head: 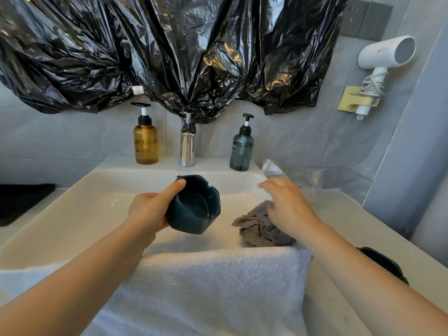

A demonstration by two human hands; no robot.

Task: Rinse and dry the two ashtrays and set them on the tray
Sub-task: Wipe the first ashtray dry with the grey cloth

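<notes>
My left hand [150, 209] grips a dark teal ashtray [196, 206] over the white sink [72, 209], thumb along its rim, the opening tilted toward me. My right hand [283, 204] hovers with fingers relaxed just above a crumpled grey cloth [257, 226] lying at the sink's right edge; whether it touches the cloth I cannot tell. A dark object [385, 263], perhaps the second ashtray, shows partly behind my right forearm on the counter. A black tray [21, 200] lies at the far left, partly cut off.
A chrome faucet [187, 146] stands at the back between an amber pump bottle [146, 144] and a dark pump bottle [242, 151]. A white towel [213, 287] drapes over the sink's front. Clear plastic wrap [298, 175] lies on the right counter. Black plastic sheeting [169, 49] covers the mirror; a hairdryer [383, 57] hangs on the wall.
</notes>
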